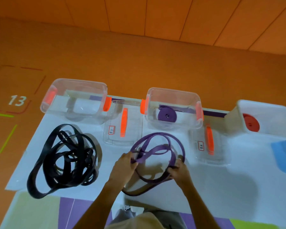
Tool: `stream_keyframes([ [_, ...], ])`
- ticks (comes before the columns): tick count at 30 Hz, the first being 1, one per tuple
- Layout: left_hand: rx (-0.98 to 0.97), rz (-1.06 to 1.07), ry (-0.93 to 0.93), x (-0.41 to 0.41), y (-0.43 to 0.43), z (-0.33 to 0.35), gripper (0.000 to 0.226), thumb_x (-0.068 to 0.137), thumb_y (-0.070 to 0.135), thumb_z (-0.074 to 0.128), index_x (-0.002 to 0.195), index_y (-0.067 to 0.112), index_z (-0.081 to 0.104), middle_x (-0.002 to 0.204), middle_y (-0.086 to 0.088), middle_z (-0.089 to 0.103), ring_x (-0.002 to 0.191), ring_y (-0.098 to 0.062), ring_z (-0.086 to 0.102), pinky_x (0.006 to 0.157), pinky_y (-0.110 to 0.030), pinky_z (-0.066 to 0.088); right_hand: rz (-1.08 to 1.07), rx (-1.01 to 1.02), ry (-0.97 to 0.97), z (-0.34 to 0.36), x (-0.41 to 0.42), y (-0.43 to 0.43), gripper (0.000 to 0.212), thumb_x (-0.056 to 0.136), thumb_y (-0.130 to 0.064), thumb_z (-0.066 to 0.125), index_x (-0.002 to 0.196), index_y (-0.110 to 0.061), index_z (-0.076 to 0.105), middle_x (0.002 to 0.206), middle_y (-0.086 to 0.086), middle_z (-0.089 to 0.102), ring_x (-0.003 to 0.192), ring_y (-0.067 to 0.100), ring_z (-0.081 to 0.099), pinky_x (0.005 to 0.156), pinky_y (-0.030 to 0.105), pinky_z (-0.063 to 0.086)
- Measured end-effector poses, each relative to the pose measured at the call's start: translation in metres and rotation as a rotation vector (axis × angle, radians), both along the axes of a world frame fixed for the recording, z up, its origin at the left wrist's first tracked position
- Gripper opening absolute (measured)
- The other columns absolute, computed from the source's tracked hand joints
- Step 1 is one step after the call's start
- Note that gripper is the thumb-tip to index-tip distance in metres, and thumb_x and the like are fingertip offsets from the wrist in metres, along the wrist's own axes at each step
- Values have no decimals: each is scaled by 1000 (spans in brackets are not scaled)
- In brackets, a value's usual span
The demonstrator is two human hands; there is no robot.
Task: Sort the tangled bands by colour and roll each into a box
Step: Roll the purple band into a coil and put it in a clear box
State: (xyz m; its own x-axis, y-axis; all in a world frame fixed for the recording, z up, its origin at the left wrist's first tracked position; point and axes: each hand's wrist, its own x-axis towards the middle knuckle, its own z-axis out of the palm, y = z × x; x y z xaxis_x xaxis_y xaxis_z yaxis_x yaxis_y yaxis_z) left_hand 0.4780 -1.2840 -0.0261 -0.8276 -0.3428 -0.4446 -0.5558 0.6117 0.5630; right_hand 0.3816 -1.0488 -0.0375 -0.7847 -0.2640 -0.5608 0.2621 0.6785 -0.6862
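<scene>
- "13" (17,100) is in white on the orange floor. The lid labels (111,130) are handwritten and too small to read.
- Boxes are clear plastic with orange latches. The flat lid (122,138) has an orange handle.
- Your left hand (125,164) and right hand (179,171) both grip the loose purple band (157,146), a flat rubbery strap looping between them over the white surface (213,187).
- A purple roll (167,115) sits in the middle box (173,96) and a red roll (251,122) in the right box (262,109).
- The black bands (64,159) lie tangled left of your left hand, not touching it.

You are on the floor of what looks like a gym or activity room. The orange floor (139,55) carries a white number 13 (17,100) and green lines (7,138), with an orange panelled wall (188,17) behind. A purple mat (82,210) and a green mat (35,209) lie under a white sheet (205,187). The black bands (64,159) and purple band (157,146) look like exercise loops.
</scene>
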Motion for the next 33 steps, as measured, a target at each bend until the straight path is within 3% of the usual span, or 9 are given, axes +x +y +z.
stream_keyframes([
  [5,15,-7,75,12,7,17,38,110,31,52,148,27,53,143,-2,61,130,-25,60,108,-33,48,-331,-374,-88,36,22,10,10,103,1,59,105,-4,68,99,8,76,94,25,77,86,41,66],
  [7,-19,-162,11,22,14,23,61,109,42,52,164,27,30,169,-5,35,152,-29,38,120,-40,38,-387,-391,-10,51,29,9,14,104,0,58,95,-8,66,87,6,75,92,31,76,86,43,65],
  [10,-10,-355,-19,27,37,36,86,102,58,56,168,34,6,177,0,4,162,-31,14,128,-50,29,-257,-241,282,62,45,8,11,104,-4,61,97,-12,65,99,7,70,100,40,70,90,50,59],
  [14,168,-281,242,22,76,54,86,96,56,68,164,45,15,174,12,20,159,-22,29,121,-43,41,-90,-110,576,65,72,14,9,93,-6,77,95,-12,70,132,6,53,125,32,56,103,37,51],
  [16,256,-227,397,22,89,58,76,96,52,70,159,45,28,167,15,35,152,-17,41,116,-33,46,-36,-92,681,70,82,19,13,91,-12,80,93,-22,71,155,0,38,147,15,36,117,16,32],
  [19,178,-147,563,25,104,63,61,97,44,73,150,41,44,160,12,47,145,-9,48,112,-27,47,-5,-116,767,82,89,27,7,91,-18,79,98,-18,76,169,-1,31,158,9,23,121,10,22],
  [25,262,-38,612,33,120,73,37,100,37,72,135,40,60,134,16,70,123,-10,68,108,-34,55,-131,-250,782,106,89,26,20,89,-21,84,107,-25,78,122,-18,74,111,4,71,94,27,59],
  [29,321,8,647,30,124,83,33,99,38,68,129,26,68,125,7,75,115,-15,72,103,-41,59,-340,-399,549,112,83,20,43,80,-17,92,97,-40,60,102,-13,78,95,7,77,75,19,61],
  [33,2,-50,785,16,134,95,40,103,39,59,130,13,73,125,-1,77,110,-20,74,95,-35,62,-303,-399,477,119,62,33,46,82,-12,88,114,-30,60,100,-18,74,91,4,73,71,13,57],
])
